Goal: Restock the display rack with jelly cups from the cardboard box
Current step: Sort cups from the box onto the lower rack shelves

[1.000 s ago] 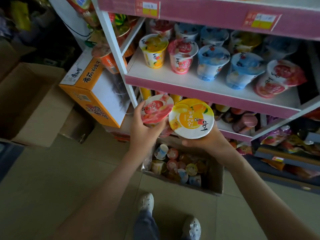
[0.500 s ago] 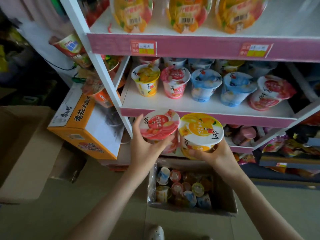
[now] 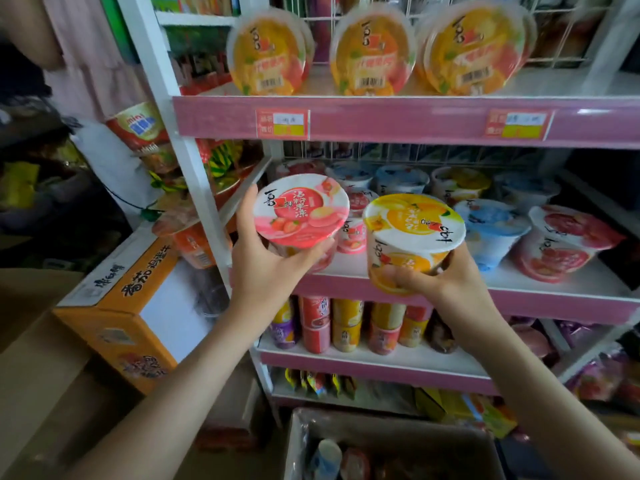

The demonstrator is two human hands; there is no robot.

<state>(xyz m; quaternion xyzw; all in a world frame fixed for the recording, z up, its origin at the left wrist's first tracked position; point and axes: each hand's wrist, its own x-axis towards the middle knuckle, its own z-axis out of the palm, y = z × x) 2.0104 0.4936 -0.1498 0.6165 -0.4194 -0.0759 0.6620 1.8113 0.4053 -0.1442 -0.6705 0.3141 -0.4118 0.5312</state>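
Shelf (image 3: 519, 289) part-stocked; L hand (image 3: 266, 268) grips pink cup (image 3: 300, 210), R hand (image 3: 450, 285) grips orange cup (image 3: 414, 237), neither shelved yet, more in box (image 3: 485, 455).

The display rack (image 3: 204, 216) is a white-framed unit with pink shelf edges (image 3: 398, 119). The upper edge carries red-and-yellow price tags (image 3: 282, 124), and a white wire grid (image 3: 561, 36) backs the top shelf. Light falls bright on the upper shelves and fades lower down. Left of the white post it is dim: snack packets (image 3: 138, 128) crowd another shelf, a black cable (image 3: 128, 202) trails down, an orange-and-white carton (image 3: 138, 306) sits just beside the rack, and brown cardboard (image 3: 34, 375) lies below it.
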